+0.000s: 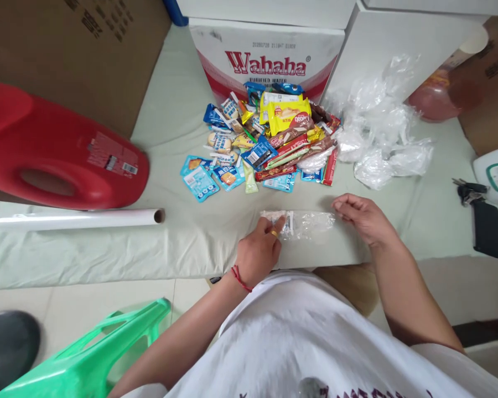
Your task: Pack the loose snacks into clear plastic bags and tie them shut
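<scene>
A clear plastic bag (314, 224) lies flat near the table's front edge, its length running left to right. Inside its left end is a small white-and-blue printed snack packet (289, 222), partly covered by my fingers. My left hand (260, 243) is closed at that end, the thumb and index finger pressing on the packet through the bag. At the opposite end, my right hand (359, 217) has its thumb and fingers pinched together on the bag's edge. Beyond both hands is a heap of wrapped snacks (269, 146), including a yellow packet (289, 115) on top.
Crumpled clear plastic bags (377, 132) are piled right of the snacks. A Wahaha carton (269, 50) stands behind. Left are a red detergent jug (120, 160) and a white roll (83, 219); right, keys (471, 192) and a black phone-like object (487, 228). A green stool (95, 354) is below.
</scene>
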A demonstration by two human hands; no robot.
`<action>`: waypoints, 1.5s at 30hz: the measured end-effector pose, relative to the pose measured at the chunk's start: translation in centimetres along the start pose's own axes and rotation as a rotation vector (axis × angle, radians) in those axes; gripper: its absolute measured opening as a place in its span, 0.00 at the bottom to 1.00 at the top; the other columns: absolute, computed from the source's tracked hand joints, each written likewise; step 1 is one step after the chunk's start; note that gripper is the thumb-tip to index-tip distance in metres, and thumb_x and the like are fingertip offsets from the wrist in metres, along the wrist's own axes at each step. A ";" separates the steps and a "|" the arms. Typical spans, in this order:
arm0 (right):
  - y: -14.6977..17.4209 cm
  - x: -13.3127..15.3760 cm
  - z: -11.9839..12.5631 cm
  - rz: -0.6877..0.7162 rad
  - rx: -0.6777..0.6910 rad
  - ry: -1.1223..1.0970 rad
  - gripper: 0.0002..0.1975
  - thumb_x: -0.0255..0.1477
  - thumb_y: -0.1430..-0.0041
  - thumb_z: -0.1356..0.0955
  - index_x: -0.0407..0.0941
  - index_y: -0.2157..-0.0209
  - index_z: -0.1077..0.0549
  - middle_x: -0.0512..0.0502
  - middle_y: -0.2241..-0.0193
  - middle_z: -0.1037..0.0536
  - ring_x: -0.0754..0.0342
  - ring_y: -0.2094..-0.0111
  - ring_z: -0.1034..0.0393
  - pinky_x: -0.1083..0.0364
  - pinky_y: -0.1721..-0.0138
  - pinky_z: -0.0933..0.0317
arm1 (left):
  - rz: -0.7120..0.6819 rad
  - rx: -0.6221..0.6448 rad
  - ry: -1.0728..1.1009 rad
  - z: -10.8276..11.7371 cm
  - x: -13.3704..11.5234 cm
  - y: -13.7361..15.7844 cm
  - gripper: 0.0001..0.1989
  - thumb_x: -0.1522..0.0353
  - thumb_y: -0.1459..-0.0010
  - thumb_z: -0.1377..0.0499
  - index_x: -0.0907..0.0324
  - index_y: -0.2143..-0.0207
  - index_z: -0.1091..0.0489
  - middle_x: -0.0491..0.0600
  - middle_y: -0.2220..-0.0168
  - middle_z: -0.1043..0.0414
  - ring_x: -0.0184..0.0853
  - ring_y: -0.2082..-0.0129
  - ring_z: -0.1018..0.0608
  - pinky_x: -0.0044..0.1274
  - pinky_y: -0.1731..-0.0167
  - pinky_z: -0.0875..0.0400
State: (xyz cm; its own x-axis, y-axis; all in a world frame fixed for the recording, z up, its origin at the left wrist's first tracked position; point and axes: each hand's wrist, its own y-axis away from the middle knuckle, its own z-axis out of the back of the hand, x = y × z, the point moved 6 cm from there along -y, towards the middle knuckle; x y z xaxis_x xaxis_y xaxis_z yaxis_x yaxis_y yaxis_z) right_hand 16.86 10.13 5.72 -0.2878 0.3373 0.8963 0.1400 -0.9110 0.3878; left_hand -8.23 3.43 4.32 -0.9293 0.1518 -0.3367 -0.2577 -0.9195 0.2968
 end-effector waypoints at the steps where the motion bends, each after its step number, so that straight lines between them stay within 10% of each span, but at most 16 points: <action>1: 0.6 -0.2 1.2 0.012 -0.086 0.001 0.19 0.46 0.46 0.25 0.44 0.64 0.21 0.51 0.73 0.26 0.59 0.74 0.40 0.58 0.70 0.46 | 0.000 0.002 0.000 0.0 0.0 0.0 0.30 0.68 0.31 0.50 0.43 0.28 0.44 0.51 0.48 0.31 0.35 0.62 0.21 0.24 0.66 0.26; 9: 5.7 -4.3 -1.4 0.061 0.219 0.259 0.16 0.41 0.36 0.29 0.46 0.56 0.16 0.48 0.72 0.20 0.57 0.75 0.34 0.57 0.73 0.40 | 0.012 -0.061 0.012 0.3 -0.4 -0.4 0.25 0.57 0.27 0.51 0.45 0.31 0.37 0.52 0.50 0.29 0.35 0.60 0.20 0.23 0.70 0.31; 17: 4.6 -1.7 -0.9 0.218 -0.080 0.218 0.18 0.41 0.33 0.32 0.48 0.48 0.17 0.45 0.56 0.16 0.51 0.58 0.24 0.55 0.60 0.31 | 0.004 -0.111 0.093 1.0 -0.6 -0.7 0.25 0.57 0.26 0.57 0.48 0.36 0.31 0.52 0.55 0.28 0.34 0.65 0.22 0.23 0.71 0.34; 24: 5.2 -4.0 1.2 0.054 -0.248 0.288 0.19 0.45 0.38 0.30 0.43 0.62 0.17 0.55 0.81 0.36 0.59 0.78 0.47 0.58 0.76 0.50 | -0.001 -0.124 0.122 0.9 -0.5 -0.8 0.26 0.57 0.25 0.58 0.48 0.35 0.30 0.52 0.56 0.27 0.35 0.65 0.22 0.23 0.70 0.34; 34: 4.4 -4.2 -1.7 0.164 -0.167 0.231 0.25 0.43 0.41 0.26 0.44 0.46 0.21 0.59 0.78 0.47 0.60 0.77 0.50 0.58 0.72 0.47 | -0.015 -0.129 0.096 0.9 -0.4 -0.9 0.26 0.57 0.25 0.58 0.48 0.35 0.30 0.52 0.55 0.26 0.35 0.64 0.21 0.23 0.71 0.35; 40: 5.0 -3.0 -1.5 0.272 -0.208 0.261 0.12 0.39 0.38 0.28 0.45 0.66 0.18 0.57 0.79 0.43 0.59 0.77 0.47 0.57 0.74 0.48 | -0.016 -0.141 0.143 0.8 -0.3 -0.8 0.26 0.57 0.25 0.57 0.49 0.35 0.30 0.52 0.56 0.27 0.34 0.64 0.22 0.22 0.70 0.34; 45: 7.7 -4.6 -0.2 0.369 -0.239 0.314 0.06 0.33 0.36 0.28 0.48 0.63 0.16 0.54 0.78 0.36 0.57 0.76 0.40 0.56 0.73 0.42 | -0.030 -0.158 0.150 0.6 -0.2 -0.9 0.26 0.57 0.26 0.57 0.49 0.36 0.30 0.52 0.57 0.27 0.34 0.65 0.22 0.22 0.70 0.34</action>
State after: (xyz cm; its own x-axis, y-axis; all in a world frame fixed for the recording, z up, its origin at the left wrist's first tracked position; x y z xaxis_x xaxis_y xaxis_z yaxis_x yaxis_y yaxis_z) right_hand 19.09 1.49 4.51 -0.5353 -0.0687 0.8419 0.0764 -0.9965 -0.0328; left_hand -7.95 4.40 4.69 -0.8688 0.1355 -0.4763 -0.2295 -0.9625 0.1449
